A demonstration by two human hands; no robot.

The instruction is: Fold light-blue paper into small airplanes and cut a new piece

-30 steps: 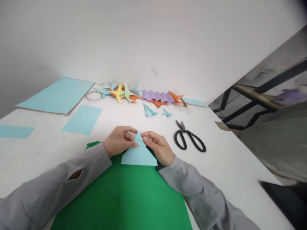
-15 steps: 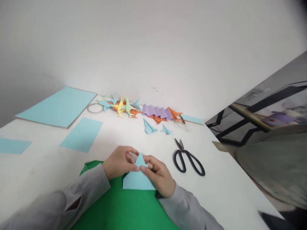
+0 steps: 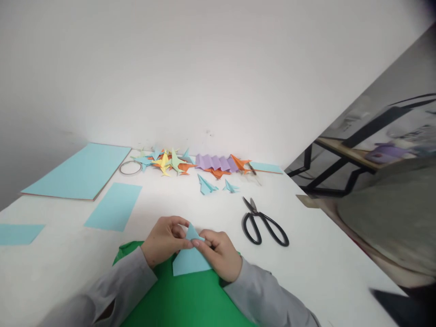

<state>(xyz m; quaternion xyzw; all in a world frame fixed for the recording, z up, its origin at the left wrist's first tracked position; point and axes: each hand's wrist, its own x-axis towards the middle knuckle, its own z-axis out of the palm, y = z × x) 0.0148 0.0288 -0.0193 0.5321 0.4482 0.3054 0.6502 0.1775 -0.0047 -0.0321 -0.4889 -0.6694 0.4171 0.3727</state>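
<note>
A light blue folded sheet of paper (image 3: 189,263) with a pointed top is held between both hands, above a green cloth (image 3: 177,299). My left hand (image 3: 164,240) pinches its left side, thumb on the front and fingers up by the tip. On the other side, my right hand (image 3: 221,254) grips the paper with the thumb across its middle, close to the left thumb. The right fingers behind the sheet are partly hidden. To the right of my right hand lie black-handled scissors (image 3: 264,222), blades slightly apart.
A large blue paper stack (image 3: 78,172) and smaller blue sheets (image 3: 114,206) lie on the left. Colourful folded paper pieces (image 3: 170,161), a purple pleated paper (image 3: 216,162) and two small blue folded pieces (image 3: 207,185) line the wall. A ring (image 3: 130,167) lies beside the stack.
The view has tilted up slightly and shifted. The blue paper has turned a little in my hands, its lower edge now slanting; both hands keep their grip.
</note>
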